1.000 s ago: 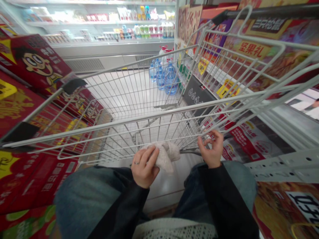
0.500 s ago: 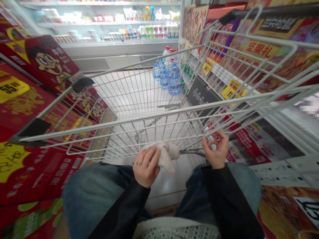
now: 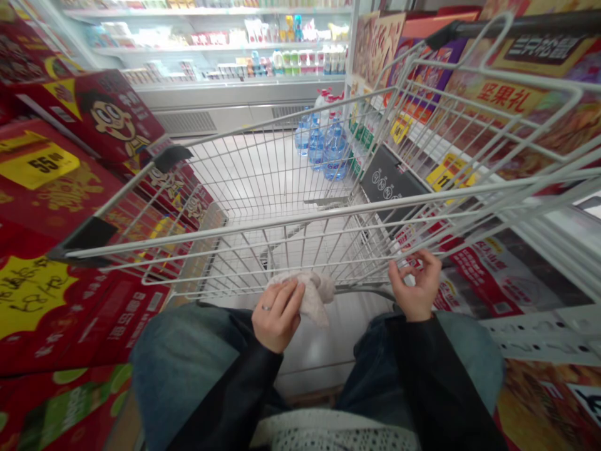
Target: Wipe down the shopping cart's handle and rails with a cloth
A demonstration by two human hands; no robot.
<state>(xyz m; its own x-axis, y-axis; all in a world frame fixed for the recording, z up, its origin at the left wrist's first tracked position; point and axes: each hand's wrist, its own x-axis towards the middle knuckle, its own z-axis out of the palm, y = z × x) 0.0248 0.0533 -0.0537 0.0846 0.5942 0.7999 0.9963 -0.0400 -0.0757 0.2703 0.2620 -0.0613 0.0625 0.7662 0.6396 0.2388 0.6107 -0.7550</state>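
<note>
A wire shopping cart (image 3: 263, 228) with grey bars and black corner caps lies across in front of my knees, its side facing me. My left hand (image 3: 278, 313), with a ring on one finger, is closed on a crumpled pale cloth (image 3: 313, 302) and presses it against the lower bars; a loose end hangs to the right. To the right, my right hand (image 3: 416, 285) has its thumb and fingers curled at the cart's lower wires. The fingertips overlap the wires there.
Red gift boxes (image 3: 94, 200) with yellow price signs are stacked at left. Blue water bottles (image 3: 334, 150) stand on the floor beyond the cart. A shelf with boxed goods (image 3: 507, 94) runs along the right. A lit refrigerated display (image 3: 211, 88) spans the back.
The view has turned slightly left, so the scene sits further right. Relative to the cart bars, my left hand and the cloth have slid a little left. My right hand stays by the same wires.
</note>
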